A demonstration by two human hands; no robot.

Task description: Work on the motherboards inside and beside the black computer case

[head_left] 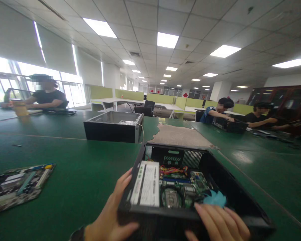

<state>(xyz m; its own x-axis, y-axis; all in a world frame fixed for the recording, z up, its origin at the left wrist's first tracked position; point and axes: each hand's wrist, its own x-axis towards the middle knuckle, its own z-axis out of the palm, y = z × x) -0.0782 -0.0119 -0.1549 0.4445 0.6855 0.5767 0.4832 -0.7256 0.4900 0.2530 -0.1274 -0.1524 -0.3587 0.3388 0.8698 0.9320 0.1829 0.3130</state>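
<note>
A black computer case lies open side up on the green table in front of me. My left hand grips its near left corner, with the fingers along the left wall and the thumb on the near wall. My right hand is closed over the near rim, fingertips inside and thumb outside. Inside the case, a white-labelled power supply sits at the left, beside a motherboard with red and yellow wires. A light-blue fan is just beyond my right fingertips.
A loose circuit board lies on the table at left. Another open case stands beyond mine, near a worn bare patch. One person sits far left; two people work at the right, one with hands on a case.
</note>
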